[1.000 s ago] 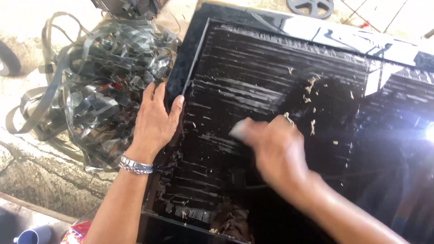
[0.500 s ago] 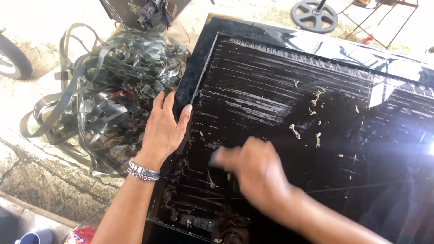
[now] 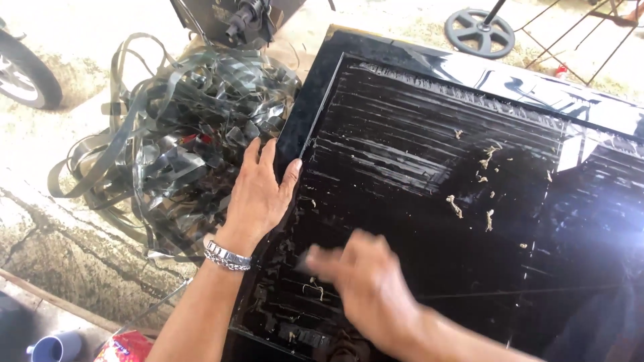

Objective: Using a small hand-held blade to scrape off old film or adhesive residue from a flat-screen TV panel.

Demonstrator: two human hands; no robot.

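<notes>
Outdoors, sunlit concrete ground (image 3: 80, 268) is showing pale and cracked around the work in the head view. Lying across most of the picture is a large glossy black ribbed panel (image 3: 429, 201), slanting from the lower left to the upper right and reflecting bright sky along its far edge. Small pale scraps of debris (image 3: 469, 194) are sitting scattered on its ribs.

The left hand (image 3: 258, 194) is resting flat on the panel's left rim, fingers spread and lying over the edge, thumb on the ribbed face; a silver link bracelet (image 3: 227, 256) is circling the wrist. The right hand (image 3: 369, 288) is blurring over the lower part of the panel, close to or touching the ribs; whether its grip is pinching anything I cannot tell.

Crowding the left rim, a tangled heap of dark metal strips (image 3: 181, 141) is touching or nearly touching the left hand, leaving little open room on that side. Beyond it, a dark machine part (image 3: 241, 17) is standing at the top edge. A black tyre (image 3: 27, 74) is showing far left, and a black spoked wheel (image 3: 479, 30) is lying beyond the panel's far edge. A blue cup (image 3: 57, 348) and a red packet (image 3: 127, 347) are sitting at the bottom left.
</notes>
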